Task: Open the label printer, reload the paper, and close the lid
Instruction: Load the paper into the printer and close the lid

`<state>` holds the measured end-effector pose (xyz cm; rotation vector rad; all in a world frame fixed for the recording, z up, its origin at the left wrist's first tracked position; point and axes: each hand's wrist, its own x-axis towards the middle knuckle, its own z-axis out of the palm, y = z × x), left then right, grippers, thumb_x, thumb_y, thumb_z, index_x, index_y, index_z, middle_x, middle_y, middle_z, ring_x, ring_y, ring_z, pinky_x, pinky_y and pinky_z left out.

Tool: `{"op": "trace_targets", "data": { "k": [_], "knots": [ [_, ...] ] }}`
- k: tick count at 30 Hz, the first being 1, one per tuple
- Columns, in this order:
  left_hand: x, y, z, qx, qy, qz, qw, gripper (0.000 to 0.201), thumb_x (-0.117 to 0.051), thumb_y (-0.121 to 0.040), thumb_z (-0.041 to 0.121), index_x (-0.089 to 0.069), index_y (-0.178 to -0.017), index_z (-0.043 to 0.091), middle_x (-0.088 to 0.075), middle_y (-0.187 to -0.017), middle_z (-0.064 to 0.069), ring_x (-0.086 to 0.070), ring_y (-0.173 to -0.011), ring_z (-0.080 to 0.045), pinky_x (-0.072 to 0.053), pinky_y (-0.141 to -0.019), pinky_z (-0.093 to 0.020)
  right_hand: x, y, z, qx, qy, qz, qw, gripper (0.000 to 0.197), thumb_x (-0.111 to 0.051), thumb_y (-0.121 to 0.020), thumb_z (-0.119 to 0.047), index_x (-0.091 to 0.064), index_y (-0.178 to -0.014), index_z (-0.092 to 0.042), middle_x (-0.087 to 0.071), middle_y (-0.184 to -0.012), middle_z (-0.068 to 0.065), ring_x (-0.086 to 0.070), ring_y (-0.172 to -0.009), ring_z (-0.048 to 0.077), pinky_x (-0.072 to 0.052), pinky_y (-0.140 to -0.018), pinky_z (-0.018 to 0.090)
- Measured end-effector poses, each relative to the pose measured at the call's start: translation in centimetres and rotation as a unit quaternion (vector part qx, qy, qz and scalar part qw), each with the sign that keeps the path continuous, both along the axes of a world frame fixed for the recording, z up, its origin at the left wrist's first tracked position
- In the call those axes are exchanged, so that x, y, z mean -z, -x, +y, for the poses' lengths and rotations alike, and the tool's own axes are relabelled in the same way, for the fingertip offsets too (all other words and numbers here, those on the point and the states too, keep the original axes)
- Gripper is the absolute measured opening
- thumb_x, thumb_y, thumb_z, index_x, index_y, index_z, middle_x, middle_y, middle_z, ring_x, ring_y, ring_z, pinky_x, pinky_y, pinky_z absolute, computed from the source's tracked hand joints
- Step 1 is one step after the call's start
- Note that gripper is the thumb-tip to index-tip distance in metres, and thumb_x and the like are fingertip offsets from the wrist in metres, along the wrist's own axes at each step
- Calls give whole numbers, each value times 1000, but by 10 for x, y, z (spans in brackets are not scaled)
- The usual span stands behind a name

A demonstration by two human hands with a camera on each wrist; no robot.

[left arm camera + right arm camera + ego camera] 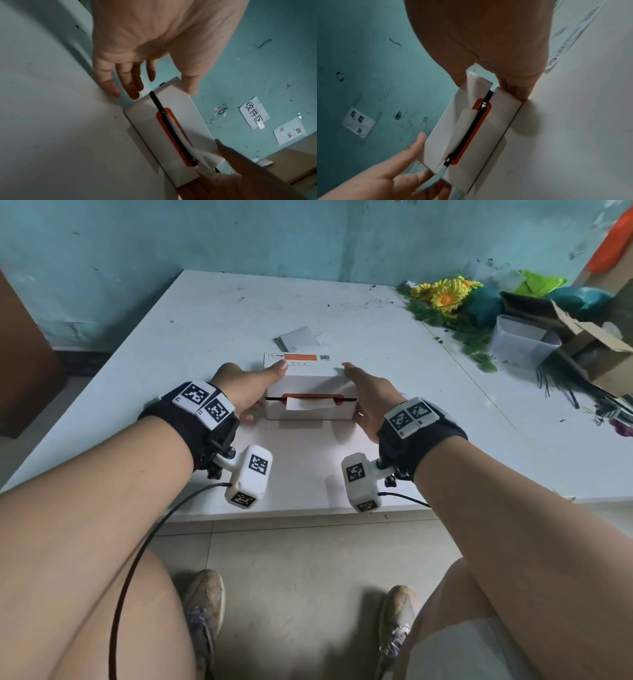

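The label printer (310,397) sat on the worktop (394,344) between the left hand (245,392) and right hand (371,402), whose relaxed fingers flanked its sides without gripping; pressing evenly on both sides would probably seat the lid squarely.

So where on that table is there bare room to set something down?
Left of the label printer, the table is bare out to its edge. The near strip between the printer and table edge is free too. The right side is crowded with artificial flowers, a plastic tub and a cardboard box.
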<state>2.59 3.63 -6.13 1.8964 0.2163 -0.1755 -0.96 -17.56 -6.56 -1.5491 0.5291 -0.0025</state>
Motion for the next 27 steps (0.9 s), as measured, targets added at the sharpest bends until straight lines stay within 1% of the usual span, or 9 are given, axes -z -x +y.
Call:
{"op": "trace_targets", "data": {
  "k": [4, 6, 8, 10, 12, 15, 19, 23, 27],
  "knots": [
    [-6, 10, -1, 38, 14, 79, 996, 53, -79, -83, 65, -62, -89, 15, -69, -77, -3, -59, -62, -15, -47, -58, -26, 9, -7, -5, 0, 22, 8, 1000, 64, -71, -79, -68, -72, -108, -11, -74, -114, 15, -71, -125, 43, -55, -112, 59],
    [-6, 16, -7, 60, 7, 90, 994, 52, -75, -87, 63, -65, -87, 12, -74, -82, -6, -62, -62, -15, -49, -59, -26, 9, -6, -7, 4, 9, -1, 1000, 66, -74, -82, -67, -73, -114, -10, -77, -122, 18, -73, -121, 41, -58, -109, 55],
    [-5, 22, -12, 86, 13, 125, 988, 53, -71, -91, 63, -66, -89, 11, -74, -89, -8, -65, -67, -16, -55, -65, -29, 10, -5, -10, -1, 4, -4, 1000, 71, -77, -80, -68, -73, -118, -8, -76, -130, 20, -75, -119, 40, -60, -107, 53],
    [-3, 26, -16, 114, 33, 167, 979, 52, -69, -93, 63, -67, -94, 11, -72, -96, -8, -68, -76, -18, -59, -79, -31, 11, -2, -12, -15, 5, -1, 1000, 92, -83, -65, -73, -71, -124, -3, -76, -127, 19, -73, -123, 43, -59, -108, 56],
    [1, 26, -19, 99, 59, 184, 976, 43, -71, -95, 55, -64, -92, 13, -69, -97, -7, -68, -79, -19, -57, -93, -34, 10, 4, -13, -35, 14, -4, 999, 116, -92, -62, -66, -55, -150, 0, -67, -129, 15, -67, -130, 43, -56, -113, 53],
    [3, 24, -21, 52, 109, 176, 977, 26, -76, -95, 40, -64, -98, 18, -69, -88, -3, -66, -74, -17, -59, -88, -34, 11, 10, -18, -54, 43, 4, 998, 105, -94, -82, -40, -37, -165, -13, -58, -144, 12, -58, -139, 31, -44, -124, 46],
    [9, 20, -18, 24, 157, 171, 972, 25, -76, -97, 26, -62, -116, 17, -68, -94, 1, -67, -75, -14, -58, -71, -31, 10, 10, -25, -43, 34, -1, 998, 80, -88, -92, -22, -46, -160, -15, -67, -124, 11, -65, -107, 22, -57, -113, 46],
    [12, 18, -15, 16, 157, 162, 974, 14, -78, -96, 19, -64, -97, 19, -66, -87, 3, -66, -75, -11, -60, -76, -34, 3, 11, -30, -64, 24, -19, 998, 92, -87, -90, -7, -39, -166, -27, -57, -151, 10, -60, -131, 27, -62, -103, 50],
    [15, 17, -13, 11, 147, 156, 977, 12, -77, -97, 16, -65, -95, 18, -66, -86, 3, -68, -72, -13, -60, -61, -31, -3, 0, -28, -118, 60, -65, 989, 115, -90, -85, -1, -23, -172, -35, -27, -179, 2, -39, -158, 25, -49, -113, 43]
  ]
}}
